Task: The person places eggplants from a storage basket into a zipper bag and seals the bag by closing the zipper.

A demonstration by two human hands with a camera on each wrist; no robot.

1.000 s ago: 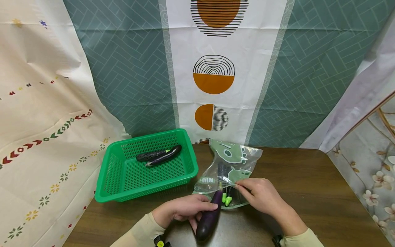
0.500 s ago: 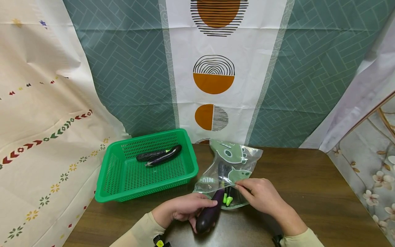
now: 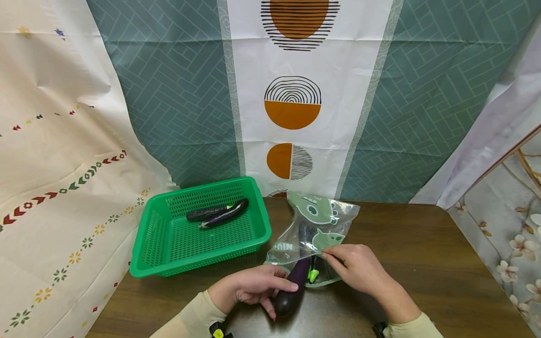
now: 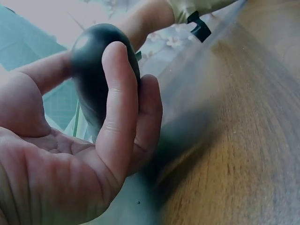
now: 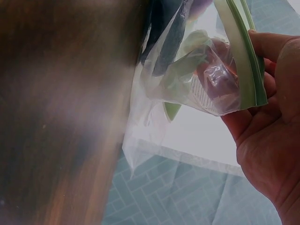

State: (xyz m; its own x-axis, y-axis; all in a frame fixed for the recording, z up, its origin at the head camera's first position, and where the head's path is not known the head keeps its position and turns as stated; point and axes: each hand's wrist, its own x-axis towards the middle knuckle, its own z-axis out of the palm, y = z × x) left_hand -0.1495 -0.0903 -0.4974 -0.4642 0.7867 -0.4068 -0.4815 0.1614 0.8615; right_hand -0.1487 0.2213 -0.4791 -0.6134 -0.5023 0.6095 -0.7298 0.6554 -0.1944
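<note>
My left hand (image 3: 258, 287) grips a dark purple eggplant (image 3: 291, 291) near its thick end, fingers and thumb curled round it. The narrow end lies inside the mouth of a clear plastic zip bag (image 3: 291, 249) with green printed figures. Up close in the left wrist view, the eggplant (image 4: 91, 70) shows its rounded, glossy end. My right hand (image 3: 359, 270) pinches the bag's upper edge and lifts it; the right wrist view shows the green zip strip (image 5: 248, 61) by the thumb. Inside the bag lie dark vegetables with bright green stem ends (image 3: 313, 275).
A green perforated plastic basket (image 3: 169, 267) stands on the left with two long dark vegetables (image 3: 224, 216) in it. The brown wooden table (image 3: 414, 253) extends to the right. A patterned curtain (image 3: 291, 61) hangs behind the table.
My left hand has pushed the eggplant farther up into the bag and a little to the right, covering one of the green stem ends. My right hand has stayed at the bag's edge.
</note>
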